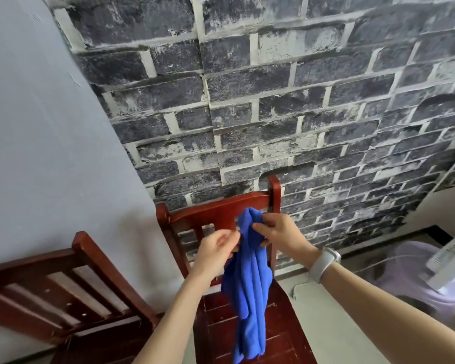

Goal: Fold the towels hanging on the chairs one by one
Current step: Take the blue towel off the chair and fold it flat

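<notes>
folding has barely begun: the blue towel (pixel 250 285) is off the chair (pixel 221 214) and hangs bunched above its seat, pinched at the top by the right hand (pixel 276 232) and the left hand (pixel 216 250). no folded towel is in view; a second chair (pixel 63 285) stands bare.

Two bare forearms are extended forward from the bottom edge, the left from about six o'clock and the right from about four o'clock, converging near the centre of the lower half of the view. The left hand (pixel 217 249) is held palm-side up with its fingers curled, and the edge of the bunched bright blue cloth towel (pixel 250 285) appears to be pinched at its fingertips. The right hand (pixel 276 232), at two o'clock from the left, is closed around the towel's gathered top, and a pale grey wristband (pixel 323 262) is worn on its wrist.
</notes>
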Demonstrator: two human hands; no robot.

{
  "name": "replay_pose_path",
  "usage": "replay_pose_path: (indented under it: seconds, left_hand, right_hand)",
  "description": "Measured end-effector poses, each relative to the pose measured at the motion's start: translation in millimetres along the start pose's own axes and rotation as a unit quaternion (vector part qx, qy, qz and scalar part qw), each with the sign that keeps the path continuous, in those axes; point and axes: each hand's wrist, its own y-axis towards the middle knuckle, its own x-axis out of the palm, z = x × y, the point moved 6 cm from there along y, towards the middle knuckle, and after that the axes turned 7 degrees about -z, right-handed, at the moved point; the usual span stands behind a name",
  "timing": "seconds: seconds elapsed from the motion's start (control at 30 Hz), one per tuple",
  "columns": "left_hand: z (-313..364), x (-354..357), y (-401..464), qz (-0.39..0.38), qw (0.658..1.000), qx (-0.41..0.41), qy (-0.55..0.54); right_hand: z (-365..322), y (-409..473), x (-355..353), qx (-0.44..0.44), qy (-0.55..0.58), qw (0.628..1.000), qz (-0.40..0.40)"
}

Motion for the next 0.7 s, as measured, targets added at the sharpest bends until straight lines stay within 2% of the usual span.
replay_pose_path:
  seconds: [0.07,0.17,0.3,0.4,0.47,0.53,0.6,0.7]
  left_hand:
    - [-5.8,13.6,-3.8,-0.017,0.999,0.026,0.038]
    - [4.7,16.5,-0.2,0.05,0.99,0.071,0.115]
    - [15.7,8.9,8.5,0.064,0.981,0.096,0.153]
    - [31.8,5.1,11.7,0.08,0.971,0.119,0.189]
    - [47.4,8.7,13.7,0.086,0.964,0.128,0.218]
    - [61.5,14.9,16.4,0.079,0.96,0.136,0.231]
    - [73.1,19.7,18.8,0.066,0.964,0.141,0.215]
    - [86.8,17.5,18.1,0.058,0.974,0.142,0.169]
  right_hand:
    - [-10.8,2.1,-0.3,-0.001,-0.001,1.0,-0.013]
    - [-22.7,0.0,-7.5,-0.014,-0.02,1.0,-0.019]
    - [-7.7,-1.0,-43.0,0.007,-0.082,0.993,0.087]
    - [15.3,-15.0,-55.2,0.025,-0.074,0.99,0.114]
    - [37.8,-29.2,-45.5,0.031,-0.058,0.993,0.1]
    - [62.0,-41.3,-24.5,0.041,-0.054,0.996,0.051]
    - [78.5,-46.9,-2.8,0.058,-0.046,0.997,0.008]
    - [80.1,-41.1,15.3,0.055,-0.02,0.998,-0.002]
